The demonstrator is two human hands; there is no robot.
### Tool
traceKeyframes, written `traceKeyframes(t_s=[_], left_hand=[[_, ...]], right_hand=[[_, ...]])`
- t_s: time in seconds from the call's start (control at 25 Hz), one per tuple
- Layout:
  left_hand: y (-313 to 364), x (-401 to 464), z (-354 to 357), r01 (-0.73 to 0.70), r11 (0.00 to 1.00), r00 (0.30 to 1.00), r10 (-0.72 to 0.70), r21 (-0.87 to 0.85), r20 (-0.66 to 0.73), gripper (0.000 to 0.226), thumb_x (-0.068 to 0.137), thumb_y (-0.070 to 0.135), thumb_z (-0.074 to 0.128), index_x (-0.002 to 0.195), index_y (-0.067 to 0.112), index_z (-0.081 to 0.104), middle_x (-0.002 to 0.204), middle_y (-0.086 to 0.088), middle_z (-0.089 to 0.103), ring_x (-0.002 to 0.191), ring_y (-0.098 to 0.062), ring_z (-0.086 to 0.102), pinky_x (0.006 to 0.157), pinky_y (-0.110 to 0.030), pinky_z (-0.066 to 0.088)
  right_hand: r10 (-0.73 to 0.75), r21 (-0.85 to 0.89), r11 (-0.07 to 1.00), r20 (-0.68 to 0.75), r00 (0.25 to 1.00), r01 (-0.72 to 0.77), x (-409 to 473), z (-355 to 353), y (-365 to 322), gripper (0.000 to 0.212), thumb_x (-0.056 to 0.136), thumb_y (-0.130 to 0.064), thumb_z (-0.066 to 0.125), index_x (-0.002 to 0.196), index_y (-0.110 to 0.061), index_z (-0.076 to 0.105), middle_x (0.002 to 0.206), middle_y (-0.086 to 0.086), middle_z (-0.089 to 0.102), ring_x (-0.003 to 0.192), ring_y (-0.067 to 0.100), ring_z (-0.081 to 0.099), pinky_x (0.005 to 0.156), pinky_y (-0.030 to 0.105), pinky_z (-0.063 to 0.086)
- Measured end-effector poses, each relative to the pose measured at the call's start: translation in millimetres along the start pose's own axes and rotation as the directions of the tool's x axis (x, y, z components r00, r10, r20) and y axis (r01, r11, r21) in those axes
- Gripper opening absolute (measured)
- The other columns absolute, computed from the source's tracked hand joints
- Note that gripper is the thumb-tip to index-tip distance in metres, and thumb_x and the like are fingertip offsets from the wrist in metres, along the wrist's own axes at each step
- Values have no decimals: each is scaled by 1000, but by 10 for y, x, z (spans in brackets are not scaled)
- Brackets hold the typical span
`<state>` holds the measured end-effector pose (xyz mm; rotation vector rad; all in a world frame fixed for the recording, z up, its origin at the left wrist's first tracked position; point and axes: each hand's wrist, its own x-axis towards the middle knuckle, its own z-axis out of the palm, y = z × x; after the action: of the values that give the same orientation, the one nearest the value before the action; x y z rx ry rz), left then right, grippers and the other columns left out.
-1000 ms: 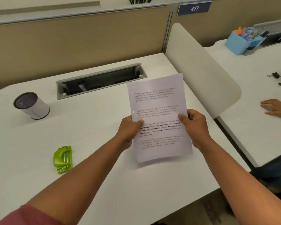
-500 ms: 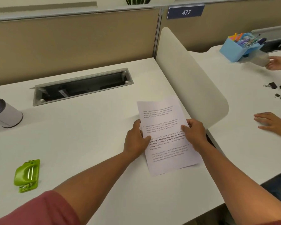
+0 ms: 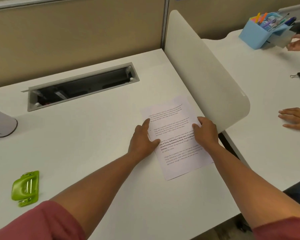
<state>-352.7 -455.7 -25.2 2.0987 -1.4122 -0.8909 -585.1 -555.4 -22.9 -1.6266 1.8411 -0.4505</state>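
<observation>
Two edges covered: left hand [image 3: 142, 137] presses sheet [image 3: 177, 153] flat, right hand [image 3: 205, 134] pinches; divider [image 3: 206, 75] close.

A white desk [image 3: 76, 153] abuts a beige partition [image 3: 76, 32], which a grey metal post [image 3: 166, 19] splits into panels. A grey-framed cable slot [image 3: 81, 85] is recessed in the desktop near the partition, open and dark inside. A white divider [image 3: 206, 75] with a rounded corner stands upright along the desk's right edge, separating it from a second white desk [image 3: 249, 70]; lighting is even, shadows soft.
</observation>
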Motion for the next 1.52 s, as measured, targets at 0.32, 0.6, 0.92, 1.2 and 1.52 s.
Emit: traceKeyframes(t_s=[0.32,0.6,0.92,1.2,1.52], left_hand=[[-5,39,7,-41,994,998,36,98,58,62,85,43,73,139,20,51,105,-2,48,99,-25,59,81,-32,47],[-9,26,13,-51,995,998,47,88,48,53,84,43,73,128,20,53,103,-2,50,96,-25,59,76,-32,44],[-164,-128,-171,95,963,995,-96,-254,10,83,86,35,75,154,21,30,85,2,65,80,-8,63,63,-20,43],[-770,-650,-780,115,973,988,-133,-198,-80,47,87,30,70,132,23,57,87,8,69,79,-1,62,64,-20,46],[-1763,-1333,-1849,89,996,933,-92,-24,-348,22,93,22,62,112,24,71,104,11,68,88,-11,60,79,-27,47]], right_hand=[[-200,-220,957,-33,979,188,-64,67,64,59,95,-36,60,150,-19,46,157,9,43,140,35,40,109,52,40],[-226,-383,887,124,966,257,-82,128,144,65,90,-59,55,149,-34,47,166,0,31,153,26,22,115,57,25],[-283,-319,903,63,957,287,-343,249,-164,59,99,-45,52,154,-26,40,169,8,21,156,29,12,117,58,17],[-432,-267,839,205,878,475,-1010,939,-877,59,99,-43,54,153,-24,41,167,3,29,155,26,18,118,54,19],[-538,-65,749,520,663,659,-2061,1942,-1770,72,95,-52,58,156,-23,34,165,-1,34,151,21,30,120,41,24]])
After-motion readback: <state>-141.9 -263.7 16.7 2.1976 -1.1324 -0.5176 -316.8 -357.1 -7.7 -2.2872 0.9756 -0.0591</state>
